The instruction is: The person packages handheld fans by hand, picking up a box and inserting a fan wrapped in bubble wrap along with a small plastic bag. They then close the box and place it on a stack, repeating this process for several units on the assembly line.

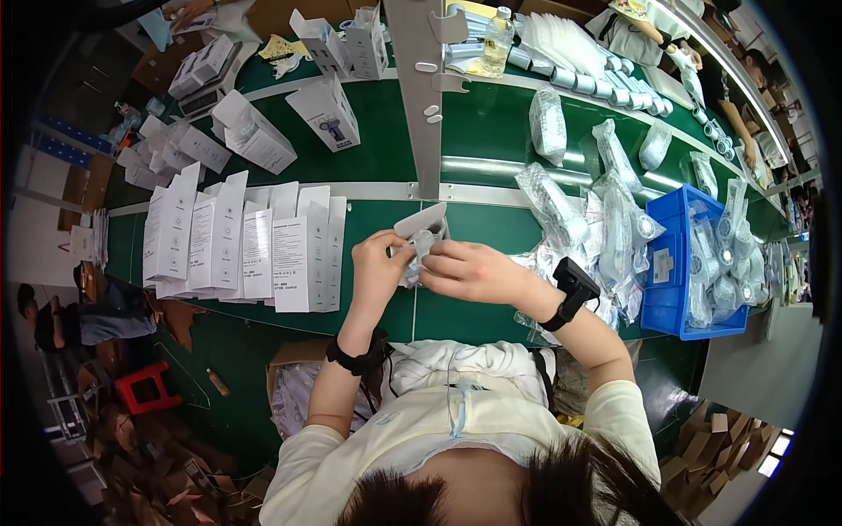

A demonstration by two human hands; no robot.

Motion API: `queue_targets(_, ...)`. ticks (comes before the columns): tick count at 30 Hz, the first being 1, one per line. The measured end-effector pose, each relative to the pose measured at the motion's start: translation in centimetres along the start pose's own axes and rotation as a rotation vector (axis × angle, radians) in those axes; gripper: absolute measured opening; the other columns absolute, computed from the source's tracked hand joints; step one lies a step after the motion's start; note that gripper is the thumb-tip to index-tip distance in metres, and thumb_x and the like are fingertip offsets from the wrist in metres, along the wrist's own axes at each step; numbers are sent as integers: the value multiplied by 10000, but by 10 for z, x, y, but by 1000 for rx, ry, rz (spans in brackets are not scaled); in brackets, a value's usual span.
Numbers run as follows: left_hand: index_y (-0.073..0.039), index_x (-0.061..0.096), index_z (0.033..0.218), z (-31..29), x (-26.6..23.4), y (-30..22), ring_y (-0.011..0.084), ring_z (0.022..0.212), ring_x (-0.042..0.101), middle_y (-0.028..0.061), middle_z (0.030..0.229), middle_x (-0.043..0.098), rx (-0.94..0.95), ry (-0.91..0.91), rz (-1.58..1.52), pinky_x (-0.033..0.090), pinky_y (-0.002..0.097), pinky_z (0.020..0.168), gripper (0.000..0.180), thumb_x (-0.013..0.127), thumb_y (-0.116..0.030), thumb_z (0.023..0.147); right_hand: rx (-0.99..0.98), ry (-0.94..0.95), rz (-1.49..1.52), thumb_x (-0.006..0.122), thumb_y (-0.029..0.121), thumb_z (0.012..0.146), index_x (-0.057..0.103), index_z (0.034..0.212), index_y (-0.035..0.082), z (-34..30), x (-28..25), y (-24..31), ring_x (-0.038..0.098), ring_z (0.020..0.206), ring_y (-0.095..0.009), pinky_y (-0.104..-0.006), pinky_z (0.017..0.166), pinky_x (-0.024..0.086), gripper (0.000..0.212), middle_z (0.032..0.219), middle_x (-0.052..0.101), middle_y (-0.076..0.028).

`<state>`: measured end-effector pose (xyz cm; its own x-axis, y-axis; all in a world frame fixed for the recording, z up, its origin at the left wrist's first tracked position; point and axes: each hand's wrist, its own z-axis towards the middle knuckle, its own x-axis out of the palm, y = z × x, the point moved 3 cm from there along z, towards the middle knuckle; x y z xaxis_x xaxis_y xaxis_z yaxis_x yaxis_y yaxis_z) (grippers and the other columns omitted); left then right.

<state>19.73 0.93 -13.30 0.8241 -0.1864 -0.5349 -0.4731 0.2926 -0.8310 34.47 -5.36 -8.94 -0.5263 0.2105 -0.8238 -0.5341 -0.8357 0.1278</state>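
A small white box (422,219) with its flap raised stands at the front middle of the green table. At its opening is a small item in clear plastic wrap (423,245), partly covered by my fingers. My left hand (377,267) is closed, thumb and fingers pinching at the wrap's left side. From the right, my right hand (474,272) bends its fingers round the same wrapped item against the box. The lower part of the box is hidden behind my hands. Each wrist wears a black band; the right one carries a small black device.
Several open white boxes (298,254) stand in rows to the left. Bubble-wrapped items (605,223) lie heaped at the right beside a blue bin (671,324) of more wrapped items. A metal post (419,114) rises ahead; a bottle (497,42) stands on the far belt.
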Motion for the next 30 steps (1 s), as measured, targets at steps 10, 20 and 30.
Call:
queue_targets(10,39,591,724,-4,3,4,175,544,499,105,720,593,19,-26,-35,384,267,510,107,639,-6,639,261,494,107,649,247,673,546,820,40,6,25,5,546,715,-223,-325,710,430,274,740,573,-67)
queue_targets(20,35,569,761,-4,-3,11,154,648,550,83,750,580,-26,7,-69,403,242,525,101,613,-5,679,353,22,239,636,236,677,550,780,51,-3,27,-8,550,630,-269,-347,794,417,228,757,587,-55)
queue_targets(30,20,579,794,-6,-4,10,143,718,557,78,867,572,-112,63,-81,431,226,545,105,611,-1,696,274,450,-55,620,328,676,602,835,89,12,31,5,454,1034,-225,-500,948,282,287,986,561,-45)
